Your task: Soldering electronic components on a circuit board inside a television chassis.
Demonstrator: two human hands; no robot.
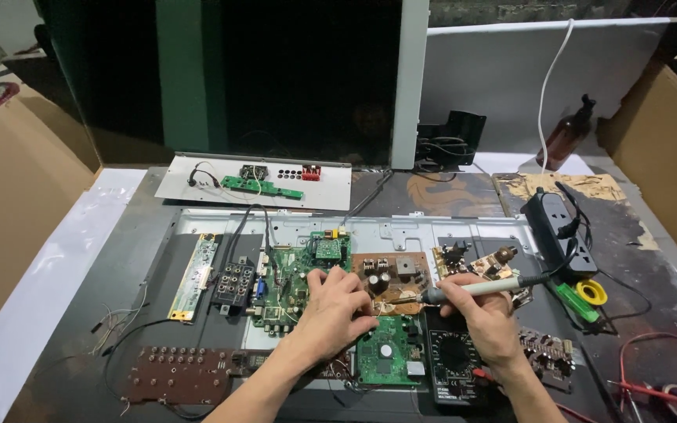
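The soldering iron (472, 289) lies nearly level in the right hand (486, 317), its pale handle gripped between thumb and fingers and its dark cord running off toward the right edge of the surface (80, 313). Its metal tip points left and meets the brown circuit board (392, 283) near that board's lower edge, in the middle of the surface. The left hand (337, 311) is curled narrow, fingertips pressed down at the left end of the same brown board, just beside the tip; whether it pinches anything I cannot tell.

The brown board sits on a large grey metal chassis (448, 229) that fills the centre of the surface. Left of it, touching the left hand, is a big green mainboard (295, 270), and further left a long narrow green strip board (196, 276). Below the brown board lies a small green board (388, 352), with a black multimeter (454, 362) just beside it under the right wrist. A long dark brown board (178, 374) with rows of buttons rests near the front left corner.

Toward the right edge stand a black power strip (558, 231), a yellow solder reel (591, 292) and a green tool (576, 301). At the back edge lies a white panel (260, 182) carrying 1 green board, and near the back right corner a brown bottle (567, 133)
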